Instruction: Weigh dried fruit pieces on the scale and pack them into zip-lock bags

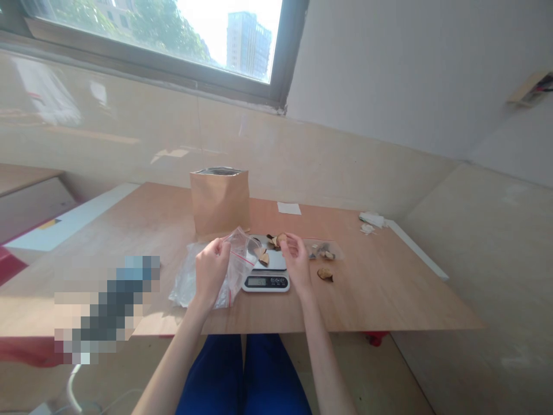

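My left hand [212, 268] is closed on the edge of a clear zip bag [239, 266] with a red seal line. The bag hangs over the left side of a white digital kitchen scale [266, 283]. Pale dried slices with dark rinds [262, 256] lie on the scale's plate, partly behind the bag. My right hand [296, 256] pinches one dried slice [282, 239] above the right side of the plate. Right of that hand lies a clear bag with several dried pieces [322, 251]. A single dried slice [325, 274] rests on the table in front of it.
Behind the scale stands an open brown paper pouch [220, 202] with a silvery lining. More clear plastic bags [185, 282] lie under my left hand. White paper [289, 208] and scraps [372, 219] lie towards the back of the wooden table [389, 300]. A blurred-out object [112, 305] is at left.
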A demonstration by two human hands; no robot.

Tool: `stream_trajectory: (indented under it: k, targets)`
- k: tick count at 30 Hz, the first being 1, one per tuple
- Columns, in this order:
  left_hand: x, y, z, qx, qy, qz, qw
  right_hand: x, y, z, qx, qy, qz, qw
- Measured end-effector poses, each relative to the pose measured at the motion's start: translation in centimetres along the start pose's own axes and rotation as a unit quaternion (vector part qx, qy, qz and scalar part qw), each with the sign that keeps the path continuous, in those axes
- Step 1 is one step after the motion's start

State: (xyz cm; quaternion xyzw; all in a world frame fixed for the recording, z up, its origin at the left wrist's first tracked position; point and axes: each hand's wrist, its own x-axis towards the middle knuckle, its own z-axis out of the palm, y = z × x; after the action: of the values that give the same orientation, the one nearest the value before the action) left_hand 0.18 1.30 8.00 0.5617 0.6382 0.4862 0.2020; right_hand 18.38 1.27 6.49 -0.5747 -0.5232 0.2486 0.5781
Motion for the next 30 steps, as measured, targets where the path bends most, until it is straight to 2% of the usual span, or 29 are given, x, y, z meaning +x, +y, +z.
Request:
stream_trajectory:
  k: [2, 4, 6, 9, 10, 15, 17, 20, 23, 26, 27, 30]
  targets:
    - [-0.3, 0.2, 0.4, -0.007, -0.015, 0.012, 1.0, 0.2, -2.5, 0.5, 0.051, -0.049, 0.01, 0.997]
    - [-0.6, 0.3, 0.6, -0.018, -0.021, 0.017, 0.999, 0.4, -4.3, 1.1, 0.029, -0.118, -0.018, 0.992]
    - [-0.8, 0.2, 0.5, -0.021, -0.008, 0.013, 1.0, 0.5, -5.0, 1.4, -0.024, -0.131, -0.058, 0.989]
    - [-0.7, -0.1, -0.2, -0.024, 0.026, -0.001, 0.999, 0.6, -3.6, 1.5, -0.088, -0.071, -0.085, 0.99]
    - [-0.6, -0.2, -0.5, -0.035, 0.032, -0.007, 0.999, 0.5, -2.7, 1.4, -0.106, -0.068, -0.086, 0.988]
    - [-0.7, -0.5, -1.4, -0.111, 0.036, -0.049, 0.992, -0.8, 1.6, 1.6, -0.227, -0.188, -0.127, 0.947]
    - [-0.9, -0.5, -1.5, -0.113, 0.037, -0.063, 0.991, -1.3, 2.4, 1.7, -0.252, -0.199, -0.13, 0.938]
    - [-1.1, -0.6, -1.3, -0.1, 0.043, -0.073, 0.991, -1.5, 2.3, 1.7, -0.232, -0.179, -0.119, 0.949]
    - [-1.2, -0.8, -1.1, -0.093, 0.054, -0.074, 0.991, -1.2, 0.8, 1.4, -0.146, -0.117, -0.077, 0.979]
    - [-1.4, -0.9, -0.6, -0.07, 0.046, -0.083, 0.993, -0.6, -2.0, 1.1, -0.033, -0.054, -0.034, 0.997]
    - [-1.4, -0.9, -0.5, -0.065, 0.042, -0.078, 0.994, -0.4, -3.1, 1.1, -0.005, -0.059, -0.031, 0.998]
    - [-1.7, -0.5, -0.2, -0.068, 0.037, -0.051, 0.996, 0.5, -5.9, 1.0, -0.012, -0.148, -0.047, 0.988]
